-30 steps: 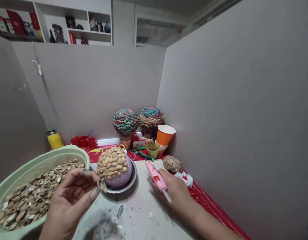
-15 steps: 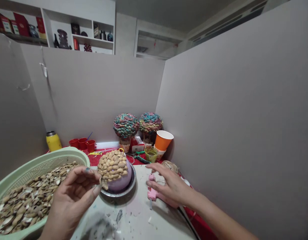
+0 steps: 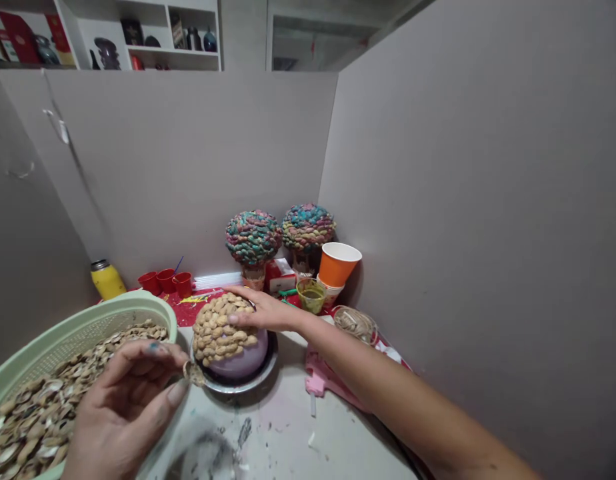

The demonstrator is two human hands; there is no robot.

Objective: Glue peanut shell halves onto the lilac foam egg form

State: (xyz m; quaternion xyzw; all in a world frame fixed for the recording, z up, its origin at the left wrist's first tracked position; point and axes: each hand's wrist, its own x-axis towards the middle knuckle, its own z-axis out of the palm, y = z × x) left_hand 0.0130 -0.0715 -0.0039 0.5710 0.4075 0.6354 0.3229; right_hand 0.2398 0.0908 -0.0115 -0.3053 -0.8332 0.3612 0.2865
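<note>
Purple ball (image 3: 241, 365), its top and left side coated in rows of tan peanut shells, sits in a round silver metal bowl (image 3: 241, 388) on a pale, paint-marked tabletop (image 3: 281, 433), toward the left of the workspace. Nearest the camera, the left hand (image 3: 121, 403) pinches a loose brown peanut shell (image 3: 195, 374) between thumb and forefinger, just beside the bowl's left edge. Left of that hand stands an oval light-green plastic basket (image 3: 161, 304) filled with split peanut shells (image 3: 43, 413).

On the right, a pink plastic glue gun (image 3: 317, 375) with a translucent stick showing lies partly hidden under the right forearm. The right hand (image 3: 264, 311) is open, thumb apart from the fingers, laid over the upper right of the ball.

Farther back, a bundle of beige twine (image 3: 357, 324) lies near a translucent yellow-green cup (image 3: 311, 297) and an orange paper cup with a white inside (image 3: 337, 268). Three small red cups (image 3: 165, 281) stand beside a yellow bottle with a dark cap (image 3: 108, 280). Against the grey partition (image 3: 188, 147) are two round-topped, multicoloured shell trees (image 3: 254, 239). White shelves (image 3: 172, 49) rise beyond it, holding boxes and vases.
</note>
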